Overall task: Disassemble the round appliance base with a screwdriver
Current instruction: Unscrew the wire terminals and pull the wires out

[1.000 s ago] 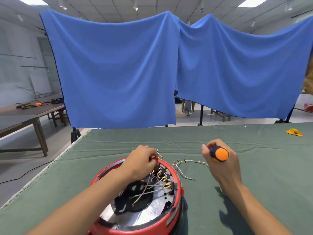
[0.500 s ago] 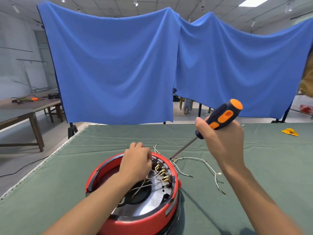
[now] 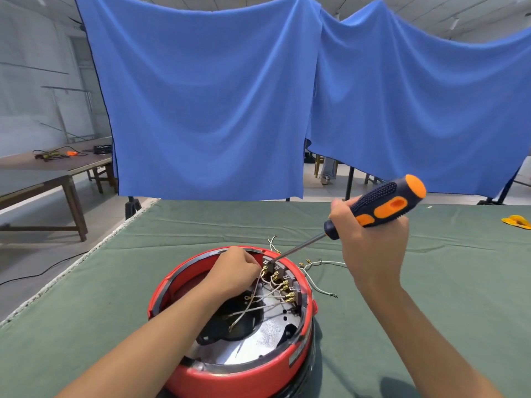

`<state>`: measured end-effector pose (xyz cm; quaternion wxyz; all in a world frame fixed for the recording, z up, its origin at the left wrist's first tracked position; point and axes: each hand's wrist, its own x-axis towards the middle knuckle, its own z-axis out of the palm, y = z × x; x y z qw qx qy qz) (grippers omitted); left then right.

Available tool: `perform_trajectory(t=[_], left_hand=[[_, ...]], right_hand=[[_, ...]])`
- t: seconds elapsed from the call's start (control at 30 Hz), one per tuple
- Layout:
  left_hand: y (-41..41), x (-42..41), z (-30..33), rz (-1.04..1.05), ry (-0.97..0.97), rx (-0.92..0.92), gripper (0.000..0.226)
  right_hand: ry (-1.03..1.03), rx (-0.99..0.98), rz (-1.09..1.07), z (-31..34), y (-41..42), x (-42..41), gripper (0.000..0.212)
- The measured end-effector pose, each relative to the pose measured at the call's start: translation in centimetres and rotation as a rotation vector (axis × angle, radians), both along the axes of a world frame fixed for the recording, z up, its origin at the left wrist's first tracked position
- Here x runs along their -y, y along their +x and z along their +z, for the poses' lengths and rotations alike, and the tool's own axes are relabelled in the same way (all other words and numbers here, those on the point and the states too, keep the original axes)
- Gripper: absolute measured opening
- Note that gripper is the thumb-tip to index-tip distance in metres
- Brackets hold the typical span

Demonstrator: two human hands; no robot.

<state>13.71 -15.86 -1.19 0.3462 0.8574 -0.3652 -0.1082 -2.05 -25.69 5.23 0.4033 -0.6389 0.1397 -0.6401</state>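
right hand point(image 3: 370, 242) grips screwdriver point(image 3: 373, 209), tip at terminals | left hand point(image 3: 232, 271) pinches wires inside red base point(image 3: 247, 372), lower centre

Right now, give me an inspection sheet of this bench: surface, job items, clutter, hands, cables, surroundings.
Surface: green cloth covers the table, lightly creased.
Job's things: red round appliance base lies opened, metal plate and terminal blocks exposed; screwdriver tip sits at the far terminal block.
Clutter: yellow object at the far right edge; loose white wires on the cloth beside the base.
Hands: left hand rests inside the base, fingers curled at the wires by the terminals; right hand grips the screwdriver handle.
Cables: white leads with brass connectors cross the plate; black cable on the floor, left.
Surroundings: blue drapes behind; wooden tables left carrying tools.
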Motion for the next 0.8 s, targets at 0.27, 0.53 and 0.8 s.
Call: perform_trajectory(t=[0.27,0.53,0.8], left_hand=[[-0.2,0.1,-0.3,0.062,-0.070,-0.075,0.019],[-0.5,0.1,-0.3,0.062,-0.115,-0.132,0.019],[-0.7,0.0,-0.3,0.006,-0.116,-0.139,0.014]], right_hand=[[-0.006,0.058,0.010,-1.5,0.2,-0.8,0.020],[0.037,0.046,0.014,-1.1,0.7,0.4,0.020],[0.119,0.036,0.050,1.1,2.7,2.3,0.032]])
